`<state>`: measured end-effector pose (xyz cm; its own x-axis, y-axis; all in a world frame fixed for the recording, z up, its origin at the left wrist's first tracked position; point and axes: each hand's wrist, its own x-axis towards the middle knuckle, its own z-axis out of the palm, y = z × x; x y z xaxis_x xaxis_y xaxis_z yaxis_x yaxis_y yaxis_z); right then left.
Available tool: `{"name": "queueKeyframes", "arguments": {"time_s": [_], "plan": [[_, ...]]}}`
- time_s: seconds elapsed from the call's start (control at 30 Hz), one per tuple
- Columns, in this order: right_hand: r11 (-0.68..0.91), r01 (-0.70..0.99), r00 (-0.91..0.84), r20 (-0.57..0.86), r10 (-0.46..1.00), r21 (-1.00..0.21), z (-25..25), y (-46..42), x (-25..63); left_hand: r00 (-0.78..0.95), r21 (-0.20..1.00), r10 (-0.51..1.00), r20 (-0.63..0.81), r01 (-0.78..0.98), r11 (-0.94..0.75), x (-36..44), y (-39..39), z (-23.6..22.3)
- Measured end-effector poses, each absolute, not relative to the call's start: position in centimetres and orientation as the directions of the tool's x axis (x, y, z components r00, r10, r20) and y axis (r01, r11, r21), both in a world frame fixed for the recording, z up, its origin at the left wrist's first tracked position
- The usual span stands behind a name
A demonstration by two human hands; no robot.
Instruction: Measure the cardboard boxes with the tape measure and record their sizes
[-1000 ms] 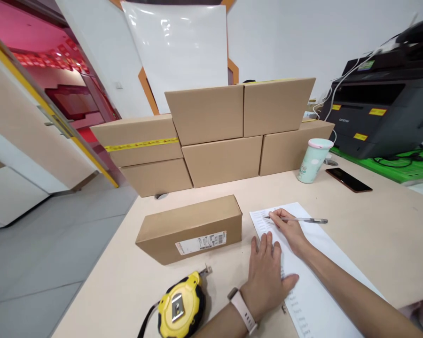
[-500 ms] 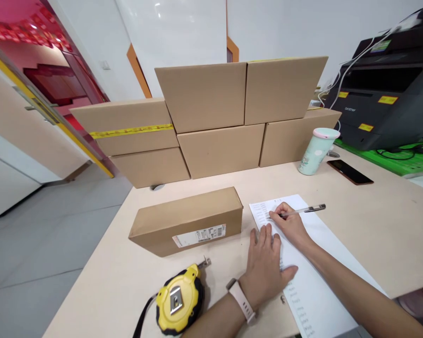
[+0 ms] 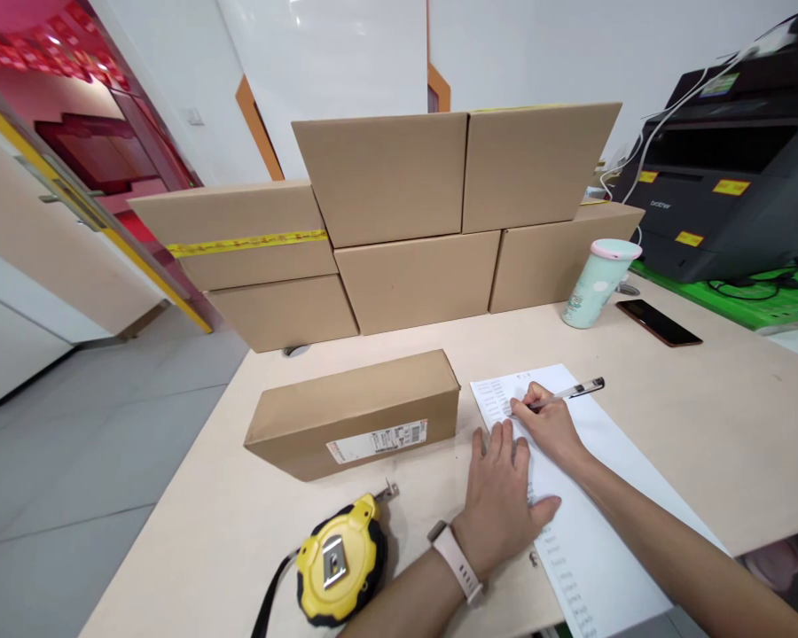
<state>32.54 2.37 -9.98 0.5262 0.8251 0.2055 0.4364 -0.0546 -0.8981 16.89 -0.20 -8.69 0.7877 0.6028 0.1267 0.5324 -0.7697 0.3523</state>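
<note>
My right hand [image 3: 551,431] pinches a clear-barrelled pen [image 3: 582,389], its tip down on a white sheet of paper [image 3: 612,532] with rows of handwriting along the left side. My left hand [image 3: 502,501], with a pink-banded watch [image 3: 457,563] on the wrist, lies flat with fingers stretched, across the paper's left edge and the table. Beside it on the left rests a yellow and black tape measure [image 3: 339,567], its metal end hook sticking out. Behind the tape stands a long cardboard box [image 3: 352,416] with a shipping label on its front.
Stacked cardboard boxes [image 3: 416,279] line the back of the table [image 3: 724,416]. To their right stand a mint-green cup [image 3: 598,288], a phone [image 3: 660,322] lying flat, and a black printer [image 3: 731,177] on a green surface. The table's left edge borders the grey floor [image 3: 99,478].
The view has tilted down a little. My right hand and the pen tip have shifted slightly down the page, and the pen now leans more upright. My left hand keeps its place on the paper's edge.
</note>
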Motion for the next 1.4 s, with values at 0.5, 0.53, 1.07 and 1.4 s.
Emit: {"name": "queueKeyframes", "arguments": {"time_s": [0.5, 0.53, 1.07, 1.4], "plan": [[-0.054, 0.446, 0.522, 0.211, 0.826, -0.893, -9.9, 2.45, 32.47, 0.788, 0.359, 0.606, 0.105, 0.538, -0.762, 16.87, -0.16, -8.41], [-0.054, 0.446, 0.524, 0.212, 0.825, -0.893, -9.95, 2.45, 32.5, 0.79, 0.359, 0.605, 0.1, 0.539, -0.762, 16.88, -0.14, -8.39], [-0.055, 0.452, 0.534, 0.221, 0.816, -0.89, -10.13, 2.49, 32.65, 0.786, 0.359, 0.606, 0.124, 0.534, -0.765, 16.84, -0.11, -8.72], [-0.056, 0.454, 0.54, 0.225, 0.811, -0.889, -10.21, 2.56, 32.8, 0.79, 0.349, 0.603, 0.112, 0.537, -0.768, 16.94, -0.08, -8.47]]}}
